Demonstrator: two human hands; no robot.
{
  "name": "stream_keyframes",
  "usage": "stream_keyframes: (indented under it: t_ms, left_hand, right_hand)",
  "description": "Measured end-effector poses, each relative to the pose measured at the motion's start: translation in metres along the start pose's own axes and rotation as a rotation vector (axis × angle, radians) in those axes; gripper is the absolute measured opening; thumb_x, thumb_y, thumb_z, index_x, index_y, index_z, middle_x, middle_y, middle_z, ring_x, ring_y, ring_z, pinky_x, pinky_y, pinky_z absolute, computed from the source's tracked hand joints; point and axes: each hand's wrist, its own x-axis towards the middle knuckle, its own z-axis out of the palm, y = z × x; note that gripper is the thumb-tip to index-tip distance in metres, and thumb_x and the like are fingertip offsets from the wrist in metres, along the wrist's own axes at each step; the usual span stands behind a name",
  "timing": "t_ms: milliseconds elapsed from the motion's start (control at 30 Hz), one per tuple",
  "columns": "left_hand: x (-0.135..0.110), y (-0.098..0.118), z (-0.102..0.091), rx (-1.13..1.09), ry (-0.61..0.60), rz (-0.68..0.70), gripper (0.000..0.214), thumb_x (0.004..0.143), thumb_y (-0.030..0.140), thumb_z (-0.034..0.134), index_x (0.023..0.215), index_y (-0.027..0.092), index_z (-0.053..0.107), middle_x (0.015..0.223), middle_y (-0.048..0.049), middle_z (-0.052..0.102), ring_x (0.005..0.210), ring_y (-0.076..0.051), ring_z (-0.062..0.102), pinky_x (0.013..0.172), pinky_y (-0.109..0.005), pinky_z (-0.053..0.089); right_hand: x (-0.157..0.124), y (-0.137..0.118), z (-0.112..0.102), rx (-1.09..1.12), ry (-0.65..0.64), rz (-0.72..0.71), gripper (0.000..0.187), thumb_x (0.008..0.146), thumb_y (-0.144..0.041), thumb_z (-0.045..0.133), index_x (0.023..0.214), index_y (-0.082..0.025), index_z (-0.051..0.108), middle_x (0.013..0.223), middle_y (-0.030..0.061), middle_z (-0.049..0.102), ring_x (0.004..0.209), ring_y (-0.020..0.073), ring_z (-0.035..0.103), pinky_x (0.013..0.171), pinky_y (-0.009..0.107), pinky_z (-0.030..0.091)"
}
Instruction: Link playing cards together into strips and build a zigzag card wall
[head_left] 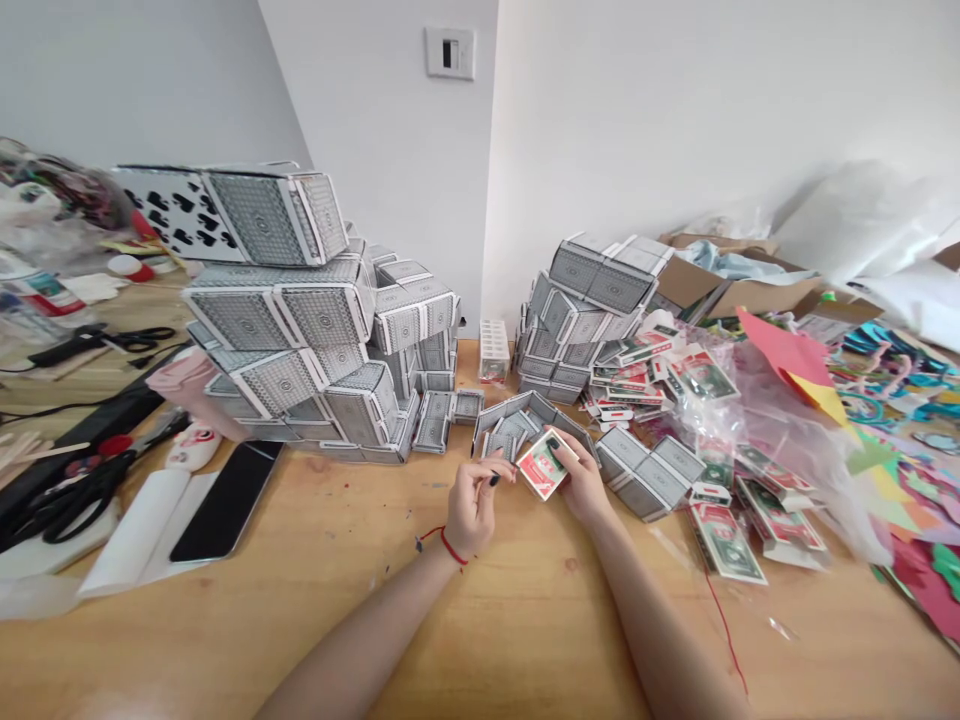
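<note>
My right hand (583,487) grips a small red-and-white card box (545,464), tilted, just above the wooden table (315,600). My left hand (474,504), a red thread at its wrist, is curled with fingertips pinched next to the box's left edge; what it pinches is too small to make out. Right behind both hands lies a small cluster of grey patterned boxes (517,425).
A tall stack of grey patterned boxes (300,320) stands at left, a smaller stack (585,300) at centre right. Flat red-and-white packs (724,540) and clear plastic lie right, coloured paper (900,470) beyond. A black phone (225,500) and scissors (67,500) lie left.
</note>
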Motion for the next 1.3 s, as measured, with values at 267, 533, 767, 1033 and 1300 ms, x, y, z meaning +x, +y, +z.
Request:
stream_keyframes:
  t_ms: [267, 533, 767, 1033, 1300]
  left_hand:
    - [-0.004, -0.007, -0.007, 0.283, 0.033, -0.207, 0.014, 0.087, 0.028, 0.034, 0.087, 0.018, 0.043, 0.066, 0.0008, 0.048, 0.053, -0.009, 0.045, 0.052, -0.021, 0.037]
    - [0.006, 0.003, -0.01, 0.481, -0.319, -0.214, 0.032, 0.077, 0.039, 0.053, 0.103, 0.02, 0.055, 0.054, 0.0054, 0.04, 0.048, -0.009, 0.039, 0.049, -0.019, 0.032]
    - [0.005, 0.001, -0.007, 0.377, -0.33, -0.33, 0.024, 0.073, 0.037, 0.057, 0.09, 0.019, 0.057, 0.05, 0.0082, 0.03, 0.046, -0.007, 0.034, 0.048, -0.018, 0.03]
    - [0.003, -0.001, -0.006, 0.369, -0.331, -0.309, 0.014, 0.07, 0.032, 0.061, 0.07, 0.019, 0.057, 0.048, 0.0075, 0.035, 0.045, -0.007, 0.033, 0.046, -0.019, 0.029]
    - [0.002, -0.002, -0.004, 0.278, -0.314, -0.368, 0.025, 0.068, 0.034, 0.064, 0.085, 0.019, 0.052, 0.052, 0.0092, 0.028, 0.046, -0.007, 0.03, 0.047, -0.018, 0.027]
  right_hand:
    - [0.002, 0.0, -0.003, -0.002, -0.025, 0.021, 0.041, 0.06, -0.03, 0.07, 0.1, -0.024, 0.061, 0.082, 0.0009, 0.063, 0.062, 0.0143, 0.055, 0.054, 0.025, 0.044]
    - [0.001, -0.003, -0.004, 0.042, -0.074, 0.026, 0.04, 0.058, -0.025, 0.07, 0.097, -0.024, 0.062, 0.077, -0.0006, 0.061, 0.062, 0.0137, 0.053, 0.057, 0.026, 0.043]
    - [-0.001, -0.004, -0.003, -0.002, -0.114, 0.062, 0.041, 0.056, -0.027, 0.07, 0.097, -0.022, 0.063, 0.071, -0.0003, 0.061, 0.059, 0.0145, 0.053, 0.056, 0.027, 0.042]
    - [-0.001, -0.003, -0.003, 0.008, -0.124, 0.077, 0.038, 0.056, -0.025, 0.07, 0.093, -0.02, 0.066, 0.064, -0.0011, 0.06, 0.05, 0.0114, 0.049, 0.048, 0.023, 0.038]
    - [-0.001, -0.003, -0.005, 0.022, -0.164, 0.081, 0.039, 0.057, -0.025, 0.069, 0.096, -0.021, 0.065, 0.067, -0.0013, 0.06, 0.052, 0.0111, 0.051, 0.049, 0.022, 0.04]
